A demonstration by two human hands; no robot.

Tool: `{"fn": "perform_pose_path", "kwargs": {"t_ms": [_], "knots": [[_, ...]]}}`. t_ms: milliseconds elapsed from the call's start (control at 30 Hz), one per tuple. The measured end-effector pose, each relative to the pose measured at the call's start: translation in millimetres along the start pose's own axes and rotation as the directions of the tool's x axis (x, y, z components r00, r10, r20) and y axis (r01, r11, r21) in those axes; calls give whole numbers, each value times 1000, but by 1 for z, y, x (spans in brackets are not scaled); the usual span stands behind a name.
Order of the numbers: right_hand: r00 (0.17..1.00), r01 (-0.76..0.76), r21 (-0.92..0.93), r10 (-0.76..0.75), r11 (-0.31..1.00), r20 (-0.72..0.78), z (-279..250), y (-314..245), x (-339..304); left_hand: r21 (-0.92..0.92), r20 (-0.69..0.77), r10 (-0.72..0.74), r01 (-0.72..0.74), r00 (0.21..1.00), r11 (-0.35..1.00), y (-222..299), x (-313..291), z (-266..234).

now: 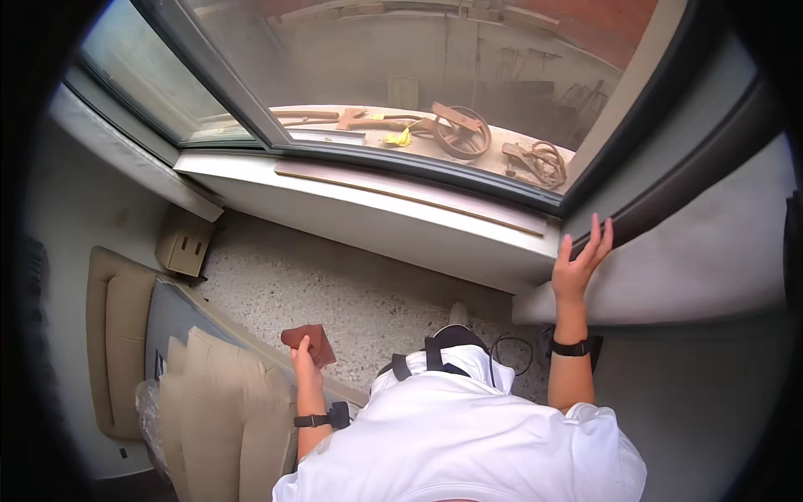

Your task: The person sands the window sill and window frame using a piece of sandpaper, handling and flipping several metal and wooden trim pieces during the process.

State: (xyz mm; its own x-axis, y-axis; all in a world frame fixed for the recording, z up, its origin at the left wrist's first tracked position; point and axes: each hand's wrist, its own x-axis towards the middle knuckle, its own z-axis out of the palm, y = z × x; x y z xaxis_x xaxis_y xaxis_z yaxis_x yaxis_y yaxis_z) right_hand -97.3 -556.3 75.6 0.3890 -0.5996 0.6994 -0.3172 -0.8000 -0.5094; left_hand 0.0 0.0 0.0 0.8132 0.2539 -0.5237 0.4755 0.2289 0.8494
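I log a left hand [307, 357] closed on a reddish-brown folded sheet [321, 342], best held flat, and a right hand [577, 268], fingers spread, apparently touching the dark trim [673, 199] just beyond it, where light, even pressure suits.

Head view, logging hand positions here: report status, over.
Left hand holding reddish-brown sheet. Right hand open at dark trim, contact unclear. Long board lying on white sill.
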Motion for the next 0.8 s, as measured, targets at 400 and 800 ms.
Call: {"fn": "perform_pose_path", "kwargs": {"t_ms": [400,800], "knots": [[954,106,-109,-132,988,-270,122,18,131,61,207,129,-145,970,988,63,73,190],[757,-147,576,466,804,-458,145,0,168,131,468,68,-145,881,981,129,249,238]]}}
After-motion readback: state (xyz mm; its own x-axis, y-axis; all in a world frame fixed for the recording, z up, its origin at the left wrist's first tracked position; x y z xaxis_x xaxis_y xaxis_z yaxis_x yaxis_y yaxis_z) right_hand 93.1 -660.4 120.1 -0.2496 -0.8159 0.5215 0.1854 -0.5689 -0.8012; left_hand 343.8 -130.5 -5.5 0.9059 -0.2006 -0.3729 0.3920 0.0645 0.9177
